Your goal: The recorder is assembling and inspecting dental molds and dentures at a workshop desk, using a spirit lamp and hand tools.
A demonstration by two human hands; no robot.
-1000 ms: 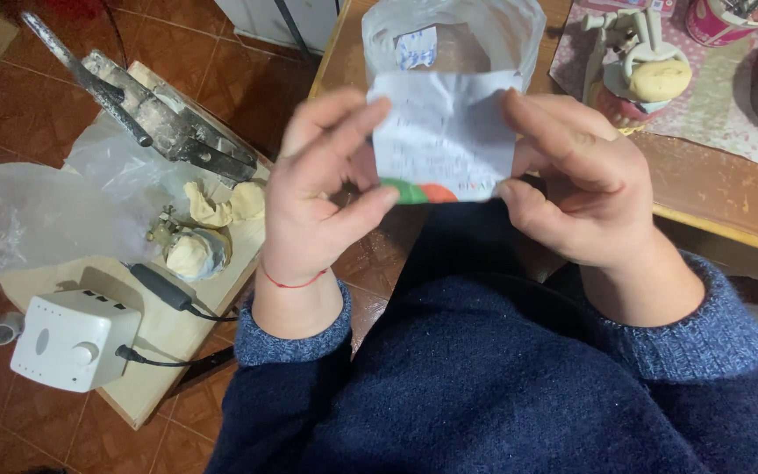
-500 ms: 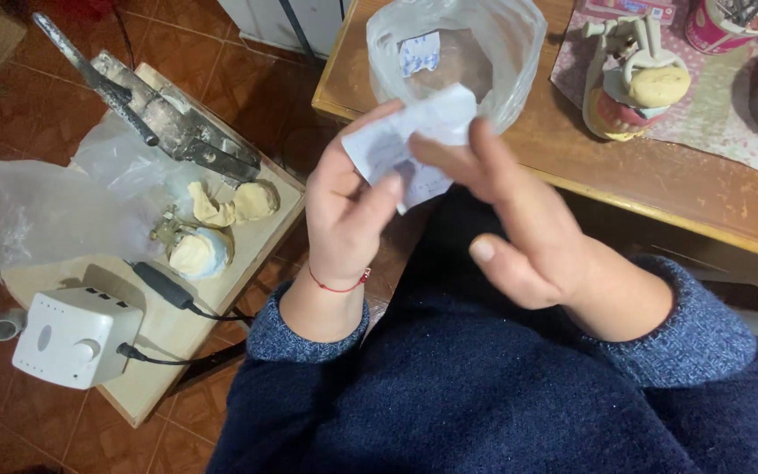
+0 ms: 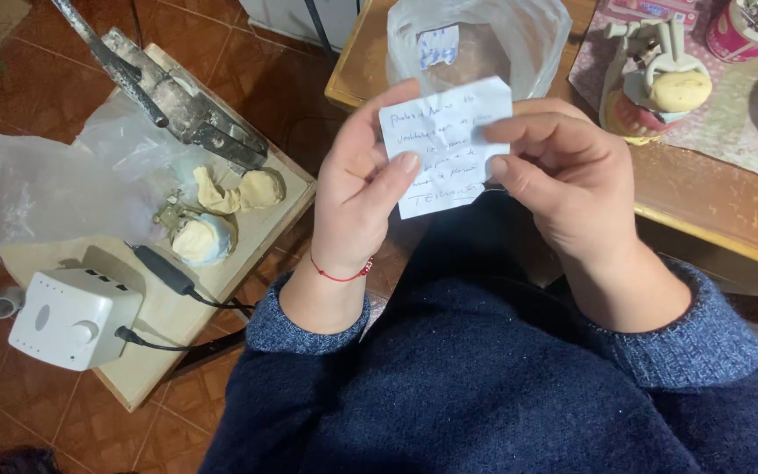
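Head view: both hands hold one small white paper note [image 3: 446, 145] with handwriting on it, raised in front of the dark blue sweater. The left hand [image 3: 363, 195] has a narrow grip, thumb pressed on the note's lower left face, fingers behind it. The right hand [image 3: 563, 175] pinches the note's right edge between thumb and forefinger, grip likewise closed on the paper. The note lies between the two hands, touching both. Just behind it, one clear plastic bag [image 3: 484, 44] stands on the wooden counter [image 3: 730, 211]. One low board [image 3: 177, 307] at left carries one white control box [image 3: 72, 316] and several plaster casts [image 3: 230, 191].
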